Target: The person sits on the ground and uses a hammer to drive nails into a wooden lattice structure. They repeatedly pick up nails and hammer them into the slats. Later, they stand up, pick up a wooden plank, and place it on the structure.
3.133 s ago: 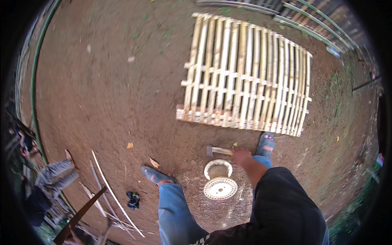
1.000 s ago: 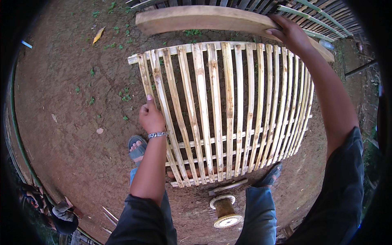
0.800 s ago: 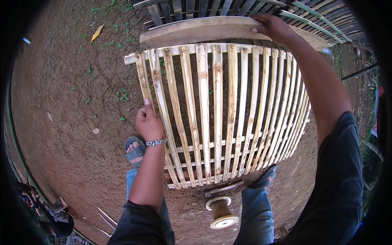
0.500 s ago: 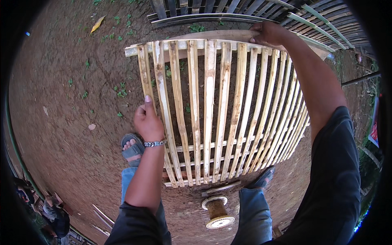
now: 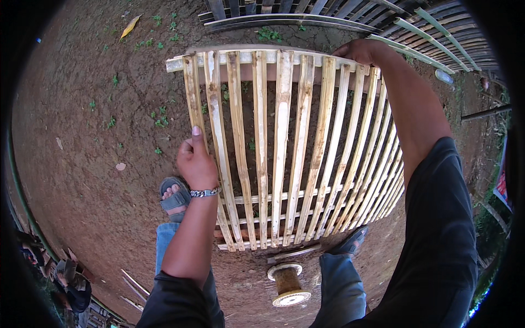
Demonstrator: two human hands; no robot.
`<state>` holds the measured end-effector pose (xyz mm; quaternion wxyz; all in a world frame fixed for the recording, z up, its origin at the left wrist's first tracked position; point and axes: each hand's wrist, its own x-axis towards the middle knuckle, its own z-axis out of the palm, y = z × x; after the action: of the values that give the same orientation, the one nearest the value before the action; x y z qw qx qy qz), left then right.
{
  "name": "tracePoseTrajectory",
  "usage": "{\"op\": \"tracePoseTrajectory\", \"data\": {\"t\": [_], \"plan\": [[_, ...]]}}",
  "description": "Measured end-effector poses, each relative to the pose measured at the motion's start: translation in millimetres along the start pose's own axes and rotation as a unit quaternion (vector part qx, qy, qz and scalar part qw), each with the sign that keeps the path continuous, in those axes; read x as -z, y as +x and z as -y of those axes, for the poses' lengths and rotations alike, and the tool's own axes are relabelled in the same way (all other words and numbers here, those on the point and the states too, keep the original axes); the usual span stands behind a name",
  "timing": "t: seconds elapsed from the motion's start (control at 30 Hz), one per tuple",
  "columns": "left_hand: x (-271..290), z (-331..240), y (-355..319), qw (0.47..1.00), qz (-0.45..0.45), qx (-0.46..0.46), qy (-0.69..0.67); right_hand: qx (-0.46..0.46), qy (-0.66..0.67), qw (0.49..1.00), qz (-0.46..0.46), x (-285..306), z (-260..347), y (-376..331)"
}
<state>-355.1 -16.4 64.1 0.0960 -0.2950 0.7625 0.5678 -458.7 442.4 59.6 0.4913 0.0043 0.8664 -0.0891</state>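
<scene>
A panel of pale bamboo slats (image 5: 283, 109) stands on the ground between my feet, its top rail (image 5: 178, 64) on the far side. My left hand (image 5: 197, 164) is closed around the leftmost slat, thumb on its upper face. At the far right corner, my right hand (image 5: 361, 52) grips a flat brown board (image 5: 273, 72) lying behind the top rail; its fingertips are partly hidden. The board shows through the gaps between the slats and just above the rail. Lower crosspieces (image 5: 284, 195) are visible through the slats.
Below the panel on the bare soil are a wooden spool (image 5: 288, 284) and a loose strip (image 5: 295, 253). Dark slatted panels (image 5: 426, 44) lie at the far right, near a clear bottle (image 5: 443, 76). A person (image 5: 76, 287) is at the lower left.
The brown board has shifted left and nearer, and lies closer along the top rail. My right hand has come slightly nearer with it. My left hand keeps its hold on the slat.
</scene>
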Motion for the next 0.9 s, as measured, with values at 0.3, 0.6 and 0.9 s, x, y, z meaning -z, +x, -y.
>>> {"op": "tracePoseTrajectory", "data": {"t": [0.3,0.6,0.9], "plan": [[-3.2,4.3,1.9,1.000,-0.007,-0.008,0.011,-0.027,-0.003,0.999,0.026,3.1,-6.6,13.3],[-6.0,11.3,13.9,0.999,-0.031,-0.007,0.033,-0.095,0.164,0.885,-0.424,-59.0,1.2,-67.1],[-9.9,15.0,13.2,0.997,-0.033,-0.047,0.058,0.003,0.115,0.940,-0.321,-5.3,103.9,-17.3]]}}
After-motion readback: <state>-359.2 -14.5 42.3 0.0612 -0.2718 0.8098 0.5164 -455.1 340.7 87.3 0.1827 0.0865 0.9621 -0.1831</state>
